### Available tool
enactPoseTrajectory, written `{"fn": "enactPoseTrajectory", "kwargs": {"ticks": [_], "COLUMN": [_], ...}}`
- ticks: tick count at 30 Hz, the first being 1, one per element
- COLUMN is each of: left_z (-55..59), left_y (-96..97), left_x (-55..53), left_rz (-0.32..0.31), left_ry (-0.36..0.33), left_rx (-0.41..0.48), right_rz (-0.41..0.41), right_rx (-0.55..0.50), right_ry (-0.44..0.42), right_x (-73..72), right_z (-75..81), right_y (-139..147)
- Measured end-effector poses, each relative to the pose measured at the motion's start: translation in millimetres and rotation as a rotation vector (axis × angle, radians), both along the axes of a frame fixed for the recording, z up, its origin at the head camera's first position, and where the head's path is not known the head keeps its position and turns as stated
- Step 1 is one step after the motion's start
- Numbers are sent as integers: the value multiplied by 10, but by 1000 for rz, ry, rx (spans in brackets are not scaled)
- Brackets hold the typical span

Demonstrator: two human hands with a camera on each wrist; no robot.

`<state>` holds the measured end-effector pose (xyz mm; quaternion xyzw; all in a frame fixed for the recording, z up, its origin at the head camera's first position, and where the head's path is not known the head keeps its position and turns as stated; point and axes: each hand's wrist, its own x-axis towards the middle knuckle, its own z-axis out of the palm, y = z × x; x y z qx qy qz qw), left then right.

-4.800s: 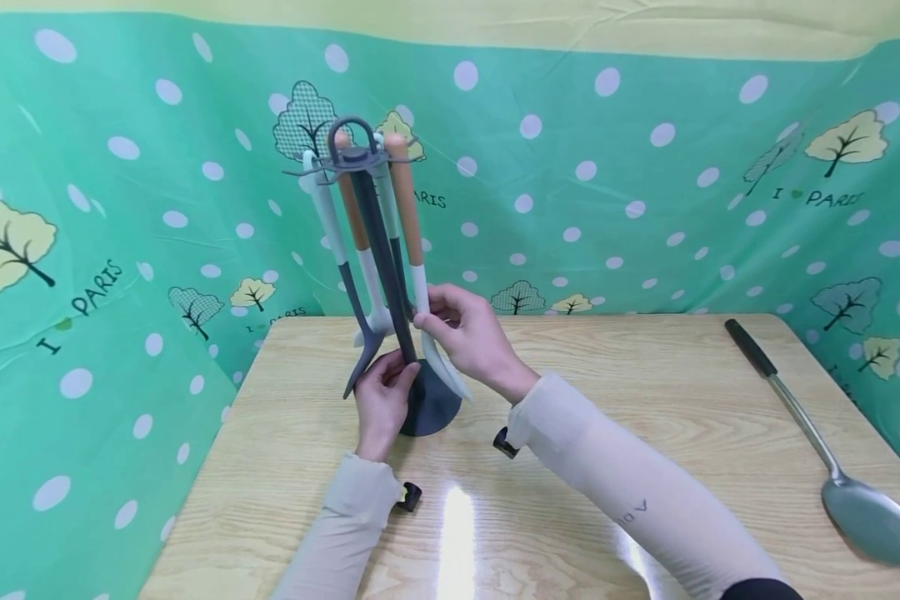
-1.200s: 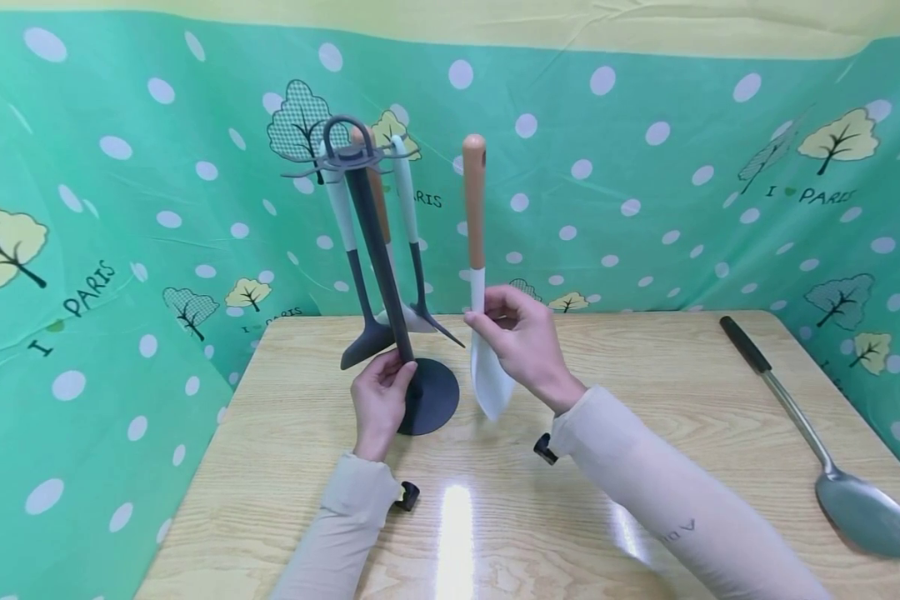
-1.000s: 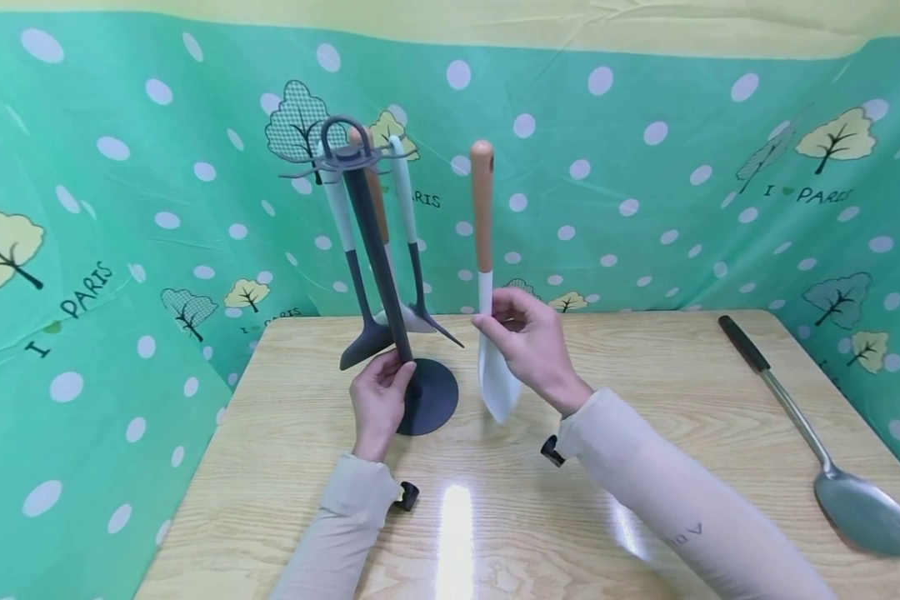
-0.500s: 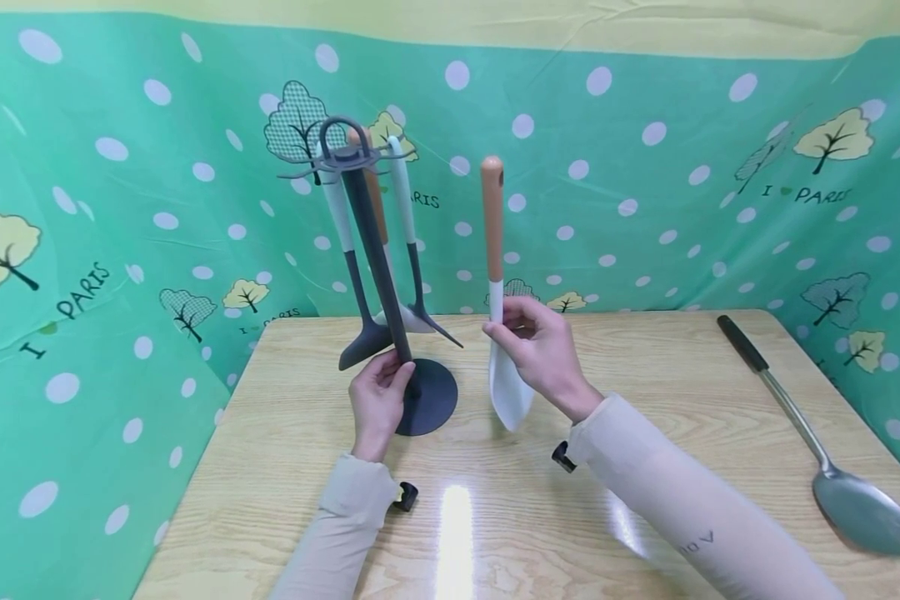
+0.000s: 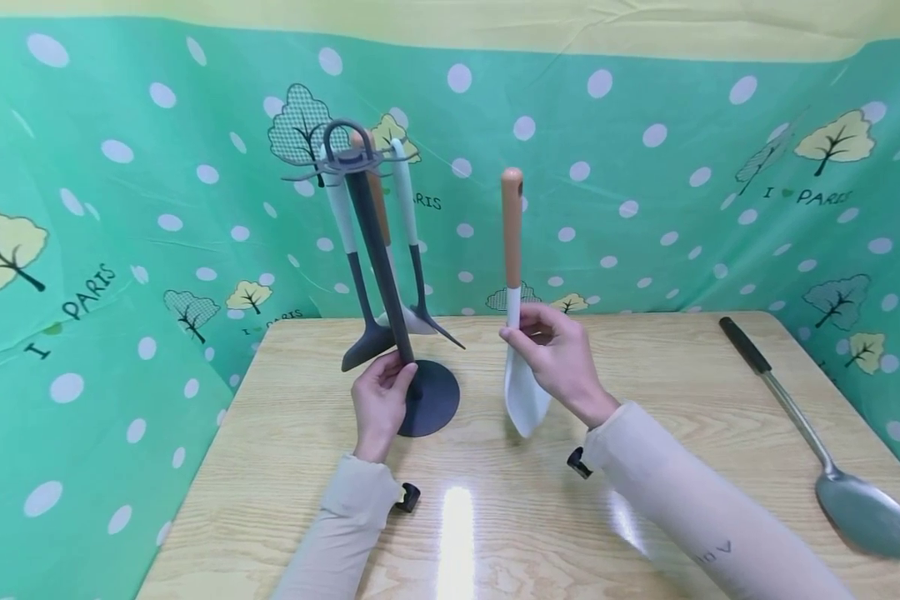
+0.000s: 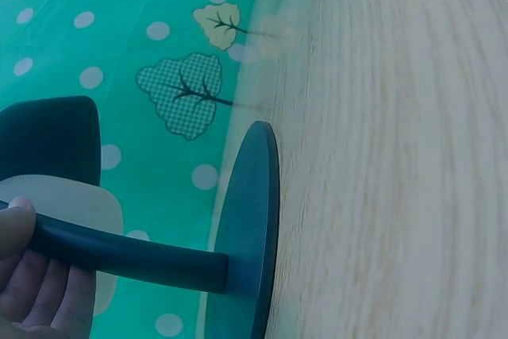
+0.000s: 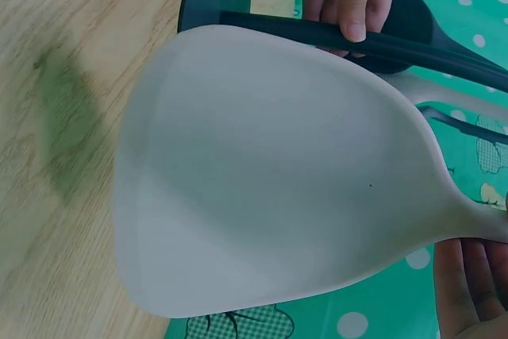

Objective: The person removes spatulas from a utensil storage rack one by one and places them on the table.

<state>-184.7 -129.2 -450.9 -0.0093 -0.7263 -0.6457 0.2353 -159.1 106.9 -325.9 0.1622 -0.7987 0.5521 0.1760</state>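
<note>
A dark utensil stand (image 5: 431, 404) with a round base and a hooked top stands on the table, its pole leaning. My left hand (image 5: 381, 404) grips the pole low down, thumb in front. In the left wrist view, the same pole (image 6: 127, 256) passes between thumb and fingers. To the right of the stand, my right hand (image 5: 562, 358) pinches a white spatula (image 5: 525, 400) by its white neck. Its wooden handle points up and its broad head hangs down, filling much of the right wrist view (image 7: 270, 172). Whether its tip touches the table, I cannot tell.
From the stand's hooks hang two mint-handled utensils with dark heads, one at the left (image 5: 367, 346) and one at the right (image 5: 405, 192), plus a wooden-handled one (image 5: 381, 208) partly behind the pole. A metal wok turner (image 5: 866, 508) lies along the table's right side.
The white spatula has come off the stand; my right hand has carried it rightward and slightly down. The hanging utensils shifted when it left. My left hand stays on the pole.
</note>
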Motion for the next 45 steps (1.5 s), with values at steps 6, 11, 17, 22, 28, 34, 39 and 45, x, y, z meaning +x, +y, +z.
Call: {"fn": "enactPoseTrajectory", "kwargs": {"ticks": [6,11,17,22,28,34,39,45], "left_z": [111,313,314,154,-11,-26,-28,-27], "left_y": [48,100,100,66,17,16,14,1], "left_x": [63,182,180,88,3,1,7,5], "left_rz": [-12,-19,-27,-24,-9,-13,-12,5], "left_ry": [-15,-11,-2,-3,2,29,23,41], "left_rx": [-6,-31,-26,-17,-9,-2,5,-8], "right_rz": [-32,-57,-101,-140,-172,-196,-226,-250], "right_rx": [15,35,46,65,82,106,133,128], "right_ry": [-10,-13,-26,-37,-51,-39,-36,-29], "right_x": [27,46,78,115,146,179,190,107], "right_z": [-9,-24,-48,-44,-50,-94,-134,-307], "right_y": [112,216,331,423,520,625,719,905]}}
